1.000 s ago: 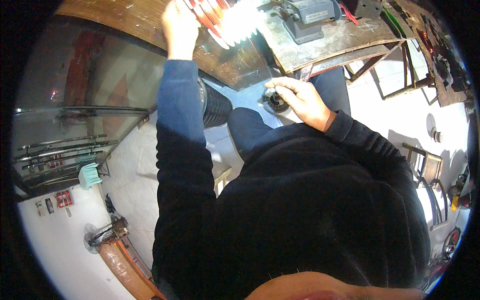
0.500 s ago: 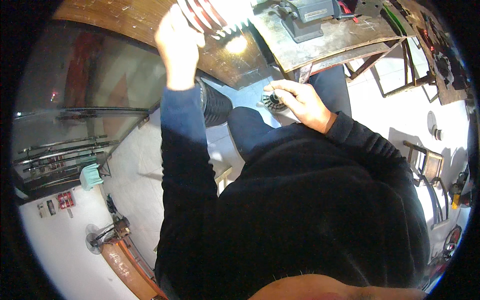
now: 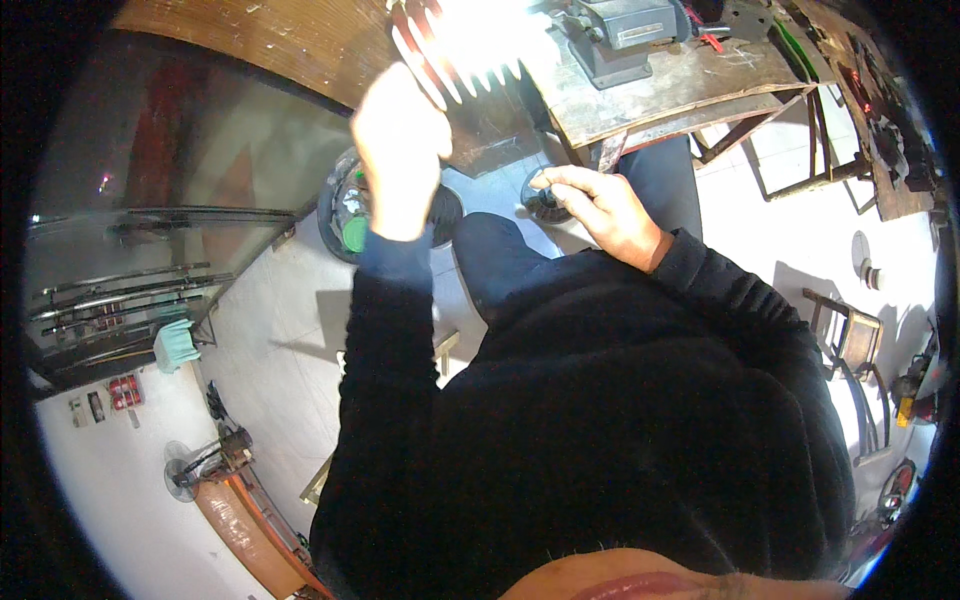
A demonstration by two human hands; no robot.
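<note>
My left hand [image 3: 398, 135] is raised just below a set of red and white ribbed coils or spools [image 3: 425, 45], washed out by glare. Its fingers look curled; whatever they hold is lost in the brightness. My right hand [image 3: 600, 210] pinches something small and pale between thumb and forefinger, too small to name, directly over a dark slotted disc [image 3: 545, 207], which it partly hides. The coils are in front of a brown wooden board [image 3: 230, 40] at the top of the view.
A grey metal machine [image 3: 615, 45] stands on a worn bench [image 3: 680, 95]. Below are a black bin with green items [image 3: 330, 210] and my legs [image 3: 490, 250]. A wooden chair [image 3: 850, 330] is at the right; glass panels [image 3: 140, 150] line the left, above a fan [image 3: 180, 470].
My left hand has come down and to the right, away from the coils, uncovering more of the bin. My right hand stays pinched in about the same place.
</note>
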